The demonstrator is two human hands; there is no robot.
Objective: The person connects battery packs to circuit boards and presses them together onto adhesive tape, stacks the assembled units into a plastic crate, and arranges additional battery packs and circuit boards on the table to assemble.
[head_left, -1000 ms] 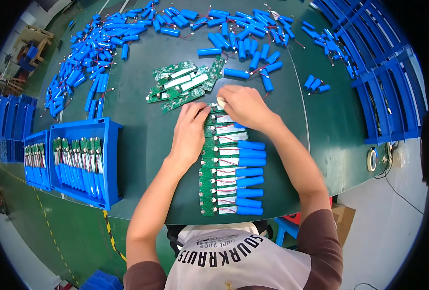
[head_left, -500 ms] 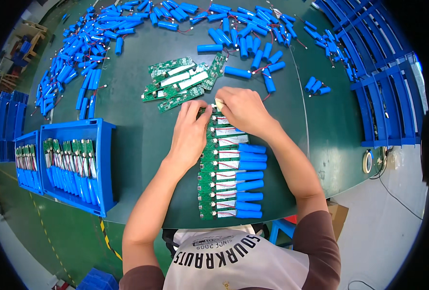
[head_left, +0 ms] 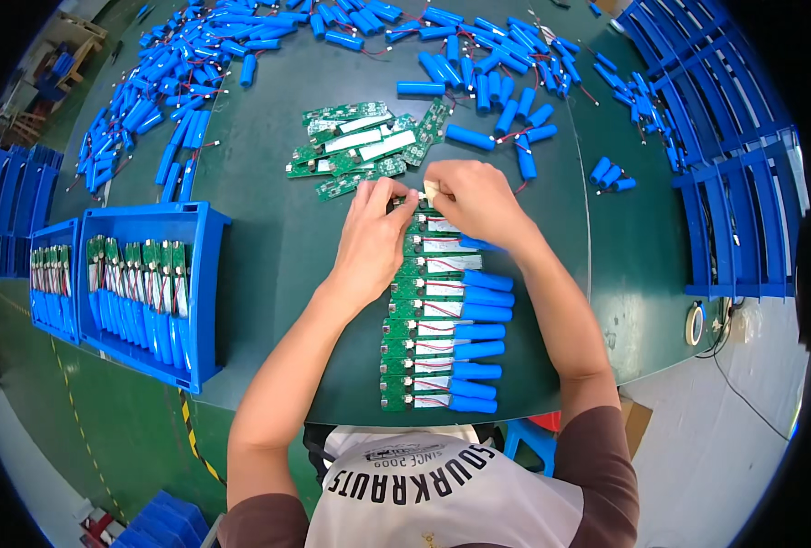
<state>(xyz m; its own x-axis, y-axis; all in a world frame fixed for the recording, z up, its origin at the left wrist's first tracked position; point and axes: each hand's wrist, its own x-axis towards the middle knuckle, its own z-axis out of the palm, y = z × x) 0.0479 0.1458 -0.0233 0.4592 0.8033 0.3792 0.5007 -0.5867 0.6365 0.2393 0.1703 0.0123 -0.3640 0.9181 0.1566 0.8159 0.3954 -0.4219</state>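
A column of green circuit boards (head_left: 396, 350) runs down the table in front of me. Blue cylindrical batteries (head_left: 478, 332) with red wires lie against the right ends of most of them. At the far end of the column, my left hand (head_left: 369, 239) is closed, thumb and forefinger pinching the left end of a board. My right hand (head_left: 480, 203) is closed just beside it, a pale yellow covering or scrap showing at its fingertips. A small white connector (head_left: 423, 197) shows between the two hands. Whatever the right fingers grip is hidden.
Loose boards (head_left: 360, 137) lie piled beyond my hands. Many wired blue batteries (head_left: 163, 78) spread over the table's far side. At left, a blue bin (head_left: 206, 301) holds boards with batteries. Blue racks (head_left: 734, 183) line the right edge, near a tape roll (head_left: 695, 324).
The whole view has shifted slightly, moving the table's contents rightward. Both hands stay at the far end of the column, with only slight finger movement.
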